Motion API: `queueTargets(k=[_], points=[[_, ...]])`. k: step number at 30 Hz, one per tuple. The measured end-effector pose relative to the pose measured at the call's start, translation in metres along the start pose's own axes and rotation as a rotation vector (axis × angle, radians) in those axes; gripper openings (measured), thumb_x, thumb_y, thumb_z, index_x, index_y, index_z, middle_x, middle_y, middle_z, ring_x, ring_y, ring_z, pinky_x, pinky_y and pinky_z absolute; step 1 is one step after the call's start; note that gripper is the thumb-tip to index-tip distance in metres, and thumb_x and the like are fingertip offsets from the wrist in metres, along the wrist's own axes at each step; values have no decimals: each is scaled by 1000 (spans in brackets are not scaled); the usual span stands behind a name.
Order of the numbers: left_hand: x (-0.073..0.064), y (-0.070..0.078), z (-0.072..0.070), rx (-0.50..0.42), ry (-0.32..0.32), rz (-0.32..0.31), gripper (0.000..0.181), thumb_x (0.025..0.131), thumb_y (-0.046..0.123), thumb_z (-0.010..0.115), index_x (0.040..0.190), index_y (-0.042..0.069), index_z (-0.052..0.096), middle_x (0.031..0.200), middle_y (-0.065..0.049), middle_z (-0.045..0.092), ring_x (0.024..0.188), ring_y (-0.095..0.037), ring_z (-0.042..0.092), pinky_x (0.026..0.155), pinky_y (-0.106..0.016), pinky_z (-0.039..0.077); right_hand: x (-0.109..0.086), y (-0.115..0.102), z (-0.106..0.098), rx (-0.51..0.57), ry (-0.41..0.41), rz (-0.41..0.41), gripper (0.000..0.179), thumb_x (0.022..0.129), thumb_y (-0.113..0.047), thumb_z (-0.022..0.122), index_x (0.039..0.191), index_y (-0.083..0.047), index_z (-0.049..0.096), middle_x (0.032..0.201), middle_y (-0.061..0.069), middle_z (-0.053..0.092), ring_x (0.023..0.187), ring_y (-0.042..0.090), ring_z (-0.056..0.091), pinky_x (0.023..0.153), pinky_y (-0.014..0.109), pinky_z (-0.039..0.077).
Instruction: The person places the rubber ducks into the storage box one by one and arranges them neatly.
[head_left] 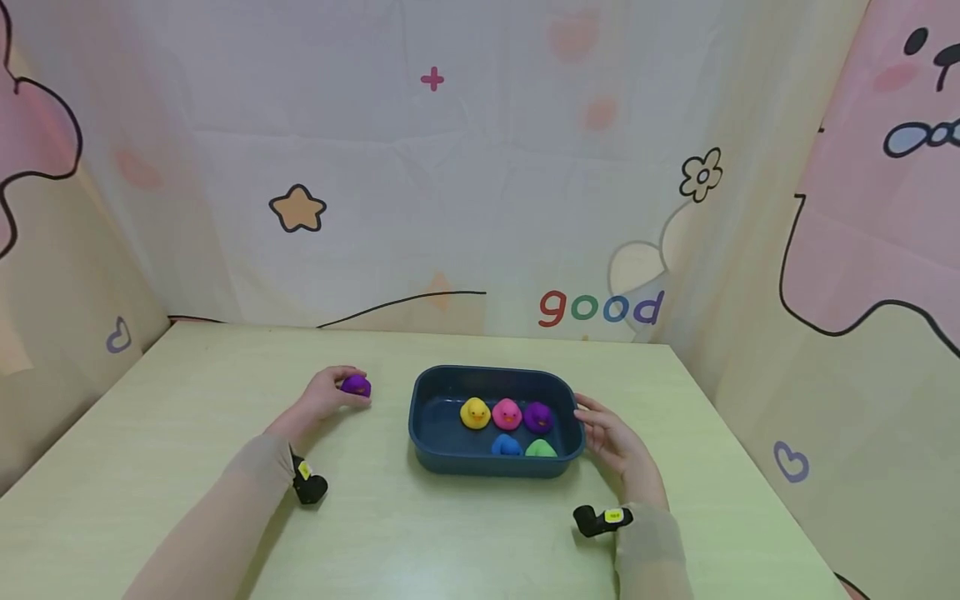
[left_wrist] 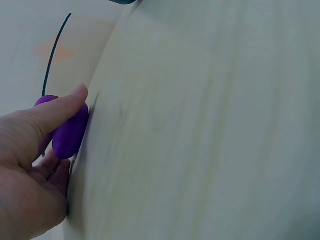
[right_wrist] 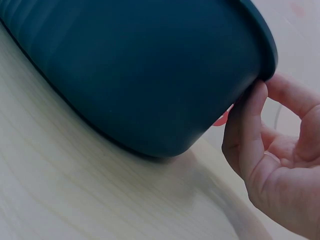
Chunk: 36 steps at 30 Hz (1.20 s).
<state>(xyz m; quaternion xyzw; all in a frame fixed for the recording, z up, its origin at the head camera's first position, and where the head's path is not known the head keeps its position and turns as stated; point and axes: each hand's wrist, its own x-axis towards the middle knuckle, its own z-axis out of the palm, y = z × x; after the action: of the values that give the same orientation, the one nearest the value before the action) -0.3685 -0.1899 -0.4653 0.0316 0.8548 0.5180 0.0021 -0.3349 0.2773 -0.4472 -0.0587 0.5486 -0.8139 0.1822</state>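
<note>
My left hand (head_left: 327, 393) pinches a purple toy duck (head_left: 356, 385) between thumb and fingers, left of the dark blue bin (head_left: 480, 465). Seen from the left wrist, the purple duck (left_wrist: 71, 132) is low against the tabletop, partly covered by the thumb. At the bin's right end, my right hand (head_left: 617, 442) rests its fingertips against the outside of the rim. In the right wrist view those fingers (right_wrist: 252, 120) touch just under the lip. Inside the bin are a yellow duck (head_left: 475, 413), a pink duck (head_left: 507, 414) and another purple duck (head_left: 538, 417).
Behind the bin's front wall, a blue toy (head_left: 507, 445) and a green toy (head_left: 541, 448) are partly hidden. A pale wooden table (head_left: 360, 533) lies beneath everything. Printed cloth (head_left: 480, 200) hangs along its back and both sides. Black wrist cameras sit on both sleeves.
</note>
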Motion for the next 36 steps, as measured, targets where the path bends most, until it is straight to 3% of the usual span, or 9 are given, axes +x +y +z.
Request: queueTargets(k=[8, 14, 16, 19, 24, 28, 36], points=[[1, 1, 1, 15, 27, -49, 55, 86, 12, 74, 133, -6, 54, 149, -28, 39, 139, -46, 32, 117, -52, 25, 8, 8, -12, -18, -13, -17, 28, 101, 2, 38, 123, -12, 47, 99, -5, 70, 77, 2, 66, 70, 14, 54], [-1, 8, -3, -67, 21, -79, 56, 89, 14, 72, 138, -1, 51, 142, -29, 47, 136, -43, 40, 117, -52, 27, 13, 14, -24, -77, -92, -75, 43, 93, -15, 65, 130, -10, 44, 103, -8, 69, 83, -1, 66, 74, 13, 54], [-1, 11, -4, -86, 22, -79, 56, 89, 13, 71, 139, -2, 50, 142, -29, 47, 135, -44, 40, 116, -52, 27, 15, 16, -28, -65, -143, -97, 46, 90, -19, 70, 129, -11, 47, 105, -7, 69, 85, 0, 67, 76, 13, 54], [-1, 14, -6, -130, 20, -100, 55, 91, 11, 69, 140, -2, 48, 143, -29, 46, 136, -42, 39, 116, -49, 29, 14, 16, -29, -76, -144, -98, 49, 88, -21, 72, 129, -11, 48, 105, -8, 69, 86, 0, 67, 76, 13, 54], [1, 20, -7, -182, 5, -133, 58, 93, 14, 67, 144, -3, 44, 146, -29, 43, 136, -38, 42, 113, -44, 37, 9, 9, -16, -71, -24, -33, 37, 98, -7, 54, 133, -7, 41, 101, -7, 69, 80, 0, 66, 73, 13, 54], [2, 26, -8, -206, 6, -134, 59, 93, 14, 66, 144, -5, 42, 145, -30, 43, 131, -34, 48, 108, -38, 44, 2, 1, -3, -16, 2, 13, 36, 101, 2, 37, 136, -4, 35, 97, -5, 69, 75, 2, 66, 68, 14, 54], [2, 52, -2, -258, -29, -94, 60, 93, 14, 66, 144, -6, 41, 142, -29, 47, 119, -26, 58, 108, -39, 43, -5, -6, 4, -29, 10, 27, 48, 100, 2, 38, 145, 3, 23, 97, -5, 68, 76, 2, 66, 70, 14, 54]])
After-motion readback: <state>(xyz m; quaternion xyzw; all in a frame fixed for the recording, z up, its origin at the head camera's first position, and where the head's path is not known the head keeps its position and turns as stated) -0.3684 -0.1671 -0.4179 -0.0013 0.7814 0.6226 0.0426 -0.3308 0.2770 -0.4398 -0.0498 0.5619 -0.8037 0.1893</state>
